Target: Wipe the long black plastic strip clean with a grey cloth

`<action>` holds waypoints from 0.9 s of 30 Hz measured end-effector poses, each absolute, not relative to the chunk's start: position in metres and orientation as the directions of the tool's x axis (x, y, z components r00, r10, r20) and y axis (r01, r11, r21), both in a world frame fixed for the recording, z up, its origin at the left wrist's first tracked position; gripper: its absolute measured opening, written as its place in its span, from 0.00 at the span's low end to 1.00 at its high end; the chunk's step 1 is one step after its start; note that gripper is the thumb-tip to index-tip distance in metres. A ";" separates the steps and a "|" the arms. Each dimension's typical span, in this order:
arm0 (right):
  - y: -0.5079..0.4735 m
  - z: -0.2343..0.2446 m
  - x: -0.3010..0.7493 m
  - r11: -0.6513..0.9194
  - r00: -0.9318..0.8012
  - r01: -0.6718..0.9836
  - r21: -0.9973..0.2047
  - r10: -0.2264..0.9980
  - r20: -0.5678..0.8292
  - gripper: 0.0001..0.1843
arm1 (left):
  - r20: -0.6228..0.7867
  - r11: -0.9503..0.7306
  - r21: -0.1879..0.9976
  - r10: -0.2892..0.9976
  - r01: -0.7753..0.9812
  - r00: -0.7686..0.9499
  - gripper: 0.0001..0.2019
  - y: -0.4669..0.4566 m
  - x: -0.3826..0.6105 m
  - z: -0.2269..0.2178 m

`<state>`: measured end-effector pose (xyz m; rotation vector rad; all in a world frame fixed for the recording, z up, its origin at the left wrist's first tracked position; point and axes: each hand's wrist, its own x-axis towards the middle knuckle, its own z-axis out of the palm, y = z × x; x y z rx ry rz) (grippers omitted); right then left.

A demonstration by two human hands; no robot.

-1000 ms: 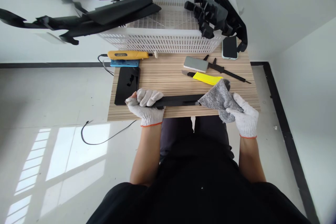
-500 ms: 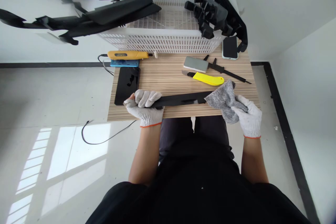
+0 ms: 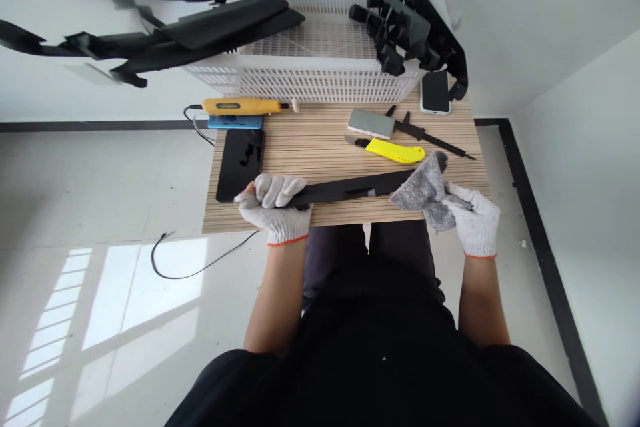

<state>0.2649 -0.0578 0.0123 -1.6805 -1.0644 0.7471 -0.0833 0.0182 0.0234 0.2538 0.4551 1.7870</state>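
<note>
My left hand [image 3: 275,203] is curling closed around one end of a black strip [image 3: 345,188], which is lying crosswise over the table [image 3: 310,147], near its front edge. My right hand [image 3: 473,220], thumb and fingers closed, is pinching a grey cloth [image 3: 425,190] that is folding around the strip toward its other end; I cannot tell whether those fingers are pressing the strip through it. At the back edge, a white basket [image 3: 310,77] is holding black parts: long ones [image 3: 220,27] are jutting over its left side, and a cluster [image 3: 405,27] is leaning over its front right corner. Below that cluster, a phone [image 3: 435,92] is sitting by the table's back right corner. A yellow knife [image 3: 395,151] is lying between basket and cloth.
</note>
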 end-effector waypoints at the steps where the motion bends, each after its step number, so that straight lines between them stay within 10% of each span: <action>1: -0.057 0.013 0.265 -0.153 0.410 0.327 -0.933 0.912 -0.006 0.27 | -0.074 -0.202 0.422 0.964 -0.884 -0.255 0.29 0.018 -0.083 0.024; 27: -0.055 0.013 0.275 -0.105 0.338 0.420 -0.901 0.940 0.047 0.28 | -0.022 -0.201 0.357 0.975 -0.912 -0.223 0.27 0.015 -0.083 0.022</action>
